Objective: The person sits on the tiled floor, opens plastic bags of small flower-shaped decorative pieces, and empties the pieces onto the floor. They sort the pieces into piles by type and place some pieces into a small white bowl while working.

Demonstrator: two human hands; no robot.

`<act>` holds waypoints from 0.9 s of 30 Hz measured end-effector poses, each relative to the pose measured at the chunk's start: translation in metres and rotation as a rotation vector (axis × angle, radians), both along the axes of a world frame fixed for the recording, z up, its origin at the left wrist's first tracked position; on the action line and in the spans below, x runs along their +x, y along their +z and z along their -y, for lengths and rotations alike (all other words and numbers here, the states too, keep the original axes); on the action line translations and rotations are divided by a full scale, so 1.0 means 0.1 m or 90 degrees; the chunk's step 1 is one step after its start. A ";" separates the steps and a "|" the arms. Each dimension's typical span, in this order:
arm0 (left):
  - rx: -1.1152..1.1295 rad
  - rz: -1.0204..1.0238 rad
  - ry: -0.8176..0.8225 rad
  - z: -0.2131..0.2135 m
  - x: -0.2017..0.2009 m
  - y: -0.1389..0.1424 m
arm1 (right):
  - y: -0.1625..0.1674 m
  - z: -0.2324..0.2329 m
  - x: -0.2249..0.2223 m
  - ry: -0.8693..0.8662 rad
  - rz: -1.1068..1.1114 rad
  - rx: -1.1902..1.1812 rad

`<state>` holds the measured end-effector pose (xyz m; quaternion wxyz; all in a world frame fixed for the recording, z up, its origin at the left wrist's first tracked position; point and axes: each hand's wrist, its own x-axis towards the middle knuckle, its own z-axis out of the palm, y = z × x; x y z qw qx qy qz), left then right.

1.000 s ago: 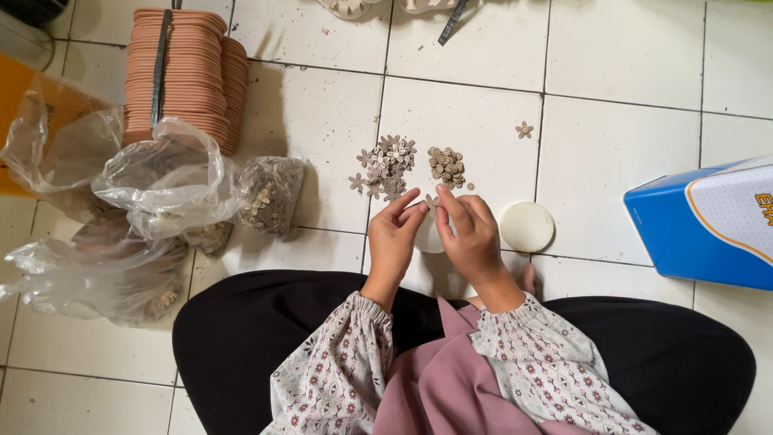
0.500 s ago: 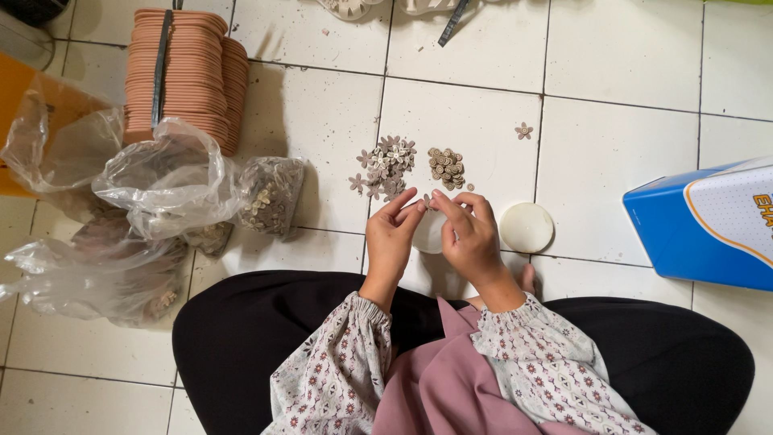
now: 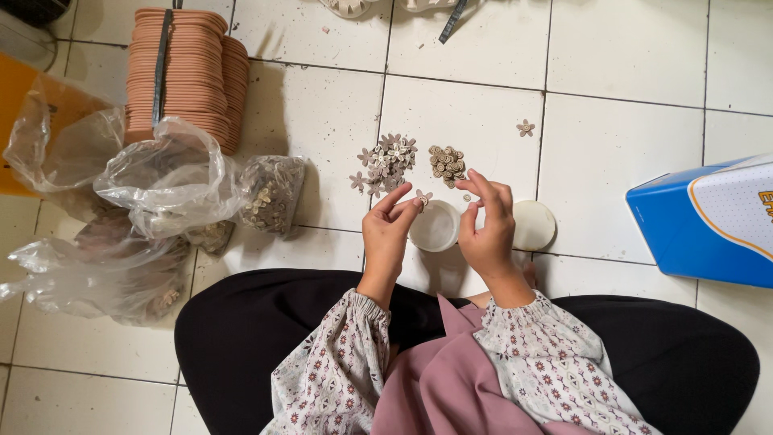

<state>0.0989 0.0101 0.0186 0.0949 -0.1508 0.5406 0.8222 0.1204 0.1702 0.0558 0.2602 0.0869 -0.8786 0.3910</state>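
My left hand [image 3: 386, 234] pinches a small flower-shaped piece [image 3: 422, 197] between thumb and forefinger, just above a small open white container [image 3: 435, 227] on the tiled floor. My right hand [image 3: 487, 225] hovers to the right of the container with fingers curled; whether it holds something tiny is unclear. Beyond the hands lie a pile of flower-shaped pieces [image 3: 386, 161] and a smaller pile of round bead-like pieces [image 3: 447, 163]. A round white lid [image 3: 535, 225] rests right of my right hand.
A stack of terracotta-coloured rings [image 3: 189, 76] stands at the back left. Clear plastic bags [image 3: 161, 193] and a bag of small pieces [image 3: 270, 193] lie left. A blue and white box [image 3: 708, 221] sits right. One stray flower piece [image 3: 526, 127] lies farther out.
My hands have drawn slightly apart, uncovering the white container between them. The left hand now holds the flower piece out in plain sight.
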 end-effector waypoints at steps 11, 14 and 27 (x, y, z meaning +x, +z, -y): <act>-0.037 -0.010 -0.021 -0.01 0.02 0.06 | -0.06 0.05 -0.01 0.050 0.060 -0.079; -0.057 -0.035 -0.034 -0.01 0.04 0.09 | -0.14 0.06 -0.02 0.141 0.201 -0.350; -0.083 -0.072 -0.022 -0.02 0.03 0.03 | -0.16 -0.04 -0.14 0.168 0.372 -0.597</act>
